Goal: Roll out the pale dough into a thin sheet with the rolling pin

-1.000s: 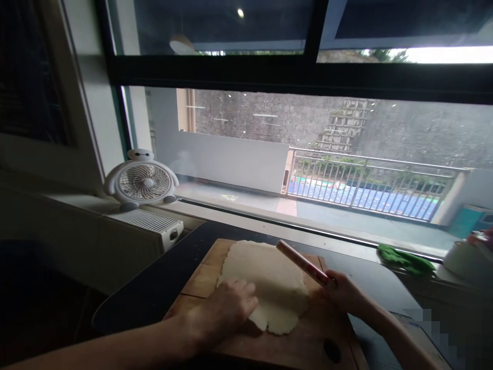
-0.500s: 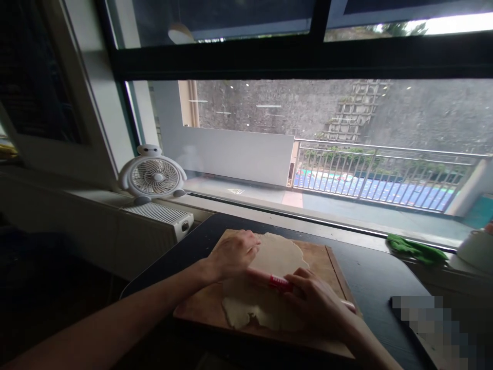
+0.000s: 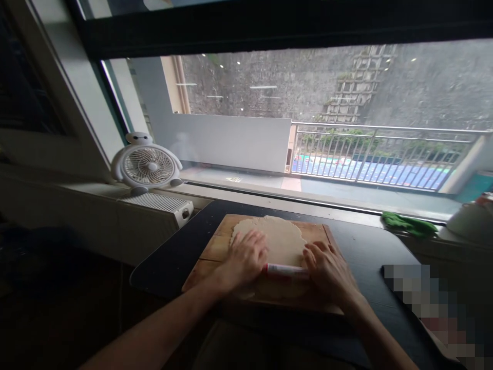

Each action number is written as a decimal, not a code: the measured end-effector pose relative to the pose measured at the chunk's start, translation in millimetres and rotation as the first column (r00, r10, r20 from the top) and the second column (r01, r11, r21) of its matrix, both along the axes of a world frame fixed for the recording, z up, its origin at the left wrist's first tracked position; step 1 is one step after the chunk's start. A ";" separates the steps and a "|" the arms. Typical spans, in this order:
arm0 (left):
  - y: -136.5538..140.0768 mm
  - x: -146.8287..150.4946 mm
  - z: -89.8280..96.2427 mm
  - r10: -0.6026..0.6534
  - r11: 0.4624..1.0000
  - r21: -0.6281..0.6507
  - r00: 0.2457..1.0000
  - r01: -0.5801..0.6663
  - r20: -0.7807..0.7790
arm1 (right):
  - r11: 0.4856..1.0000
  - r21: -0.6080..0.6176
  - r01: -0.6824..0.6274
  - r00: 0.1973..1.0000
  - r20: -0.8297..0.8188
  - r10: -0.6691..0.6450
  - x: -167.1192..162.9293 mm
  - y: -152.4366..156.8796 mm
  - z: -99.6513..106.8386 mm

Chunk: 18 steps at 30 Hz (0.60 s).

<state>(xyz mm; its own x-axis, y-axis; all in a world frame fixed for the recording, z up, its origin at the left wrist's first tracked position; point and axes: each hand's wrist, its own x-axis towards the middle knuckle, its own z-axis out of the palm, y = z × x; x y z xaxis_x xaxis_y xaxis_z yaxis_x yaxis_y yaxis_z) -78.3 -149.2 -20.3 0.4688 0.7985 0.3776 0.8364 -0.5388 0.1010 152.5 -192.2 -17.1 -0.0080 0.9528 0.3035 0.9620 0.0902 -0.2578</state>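
A wide, thin sheet of pale dough (image 3: 283,239) with a ragged edge lies on a wooden board (image 3: 210,252). Across its near part lies a rolling pin (image 3: 287,271) with a printed red and white wrap. My left hand (image 3: 248,254) is closed over the pin's left part, palm down, fingers bent forward above the dough. Over the right end, my right hand (image 3: 327,264) curves in the same way, its fingertips by the dough's right edge. Both palms hide the ends of the pin, and the near side of the dough is in shadow.
The board stands on a dark table (image 3: 165,257) by a window. A white fan (image 3: 152,167) sits on a radiator (image 3: 165,205) at the left. A green cloth (image 3: 408,223) lies on the sill, and a blurred-out flat object (image 3: 423,308) is at the right.
The rolling pin has turned from slanted to nearly level across the dough. My left hand has come nearer onto it; my right hand has shifted to its right end. The view has tilted down.
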 end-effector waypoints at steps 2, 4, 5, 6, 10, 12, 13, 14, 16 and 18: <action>19.0 6.1 3.4 0.080 0.997 0.021 0.997 -0.080 0.011 | 0.999 0.011 0.048 0.999 0.004 -0.048 -1.0 17.9 5.0; 22.0 7.6 3.2 0.112 0.993 0.044 0.993 -0.113 0.021 | 0.997 0.014 0.069 0.998 0.002 -0.069 -2.2 17.7 5.0; 16.2 6.1 1.2 0.106 0.993 0.048 0.994 -0.107 0.022 | 0.998 0.017 0.068 0.998 0.006 -0.068 -3.2 9.9 2.3; 6.7 3.6 -1.8 0.089 0.995 0.049 0.996 -0.090 0.020 | 0.998 0.031 0.061 0.998 0.017 -0.062 -4.8 -1.8 -1.7; -30.7 -6.1 -10.8 0.025 0.998 0.062 1.000 -0.026 0.006 | 0.989 0.146 0.026 0.996 0.080 -0.038 -12.0 -43.4 -13.0; -24.8 -3.9 -8.8 0.044 0.997 0.069 0.999 -0.044 0.006 | 0.989 0.141 0.054 0.996 0.066 -0.064 -12.5 -33.7 -9.2; -14.9 -1.0 -6.9 0.063 0.996 0.064 0.998 -0.063 0.005 | 0.992 0.103 0.073 0.996 0.044 -0.078 -11.5 -20.1 -5.7; -2.4 2.4 -4.5 0.080 0.995 0.052 0.997 -0.080 0.002 | 0.992 0.087 0.095 0.995 0.034 -0.098 -9.9 -3.2 -1.7; 22.4 8.9 1.2 0.113 0.993 0.027 0.993 -0.113 -0.010 | 0.991 0.072 0.111 0.993 0.026 -0.113 -6.0 30.4 7.2; 35.2 11.9 5.3 0.135 0.991 0.021 0.991 -0.134 -0.014 | 0.991 0.072 0.110 0.993 0.026 -0.112 -2.9 48.1 13.5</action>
<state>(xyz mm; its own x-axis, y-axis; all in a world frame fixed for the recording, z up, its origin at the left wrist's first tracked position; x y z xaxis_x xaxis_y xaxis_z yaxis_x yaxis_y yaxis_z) -66.4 -114.0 -15.1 0.3635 0.8470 0.3879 0.9027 -0.4231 0.0779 149.6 -144.1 -3.6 0.0864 0.9248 0.3706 0.9743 -0.0008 -0.2252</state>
